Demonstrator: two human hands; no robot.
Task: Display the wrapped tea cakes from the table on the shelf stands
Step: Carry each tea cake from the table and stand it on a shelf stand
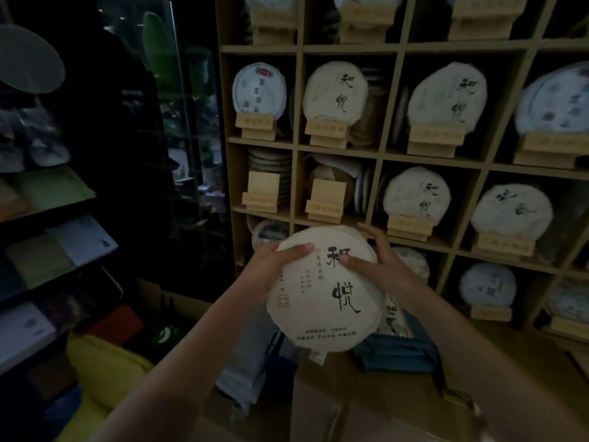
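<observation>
Both hands grip one wrapped tea cake (322, 291): left hand (274, 266) curled over upper-left rim, right hand (379, 263) on upper-right edge. Cake held before shelf (376, 157), below two bare stands (325, 199).

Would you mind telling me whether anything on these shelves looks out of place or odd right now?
Two wooden stands in the third row's left cubbies stand bare, while neighbouring cubbies display wrapped cakes. Behind the second, a cake lies tilted under loose paper. Otherwise nothing stands out; both hands hold a wrapped tea cake.
</observation>
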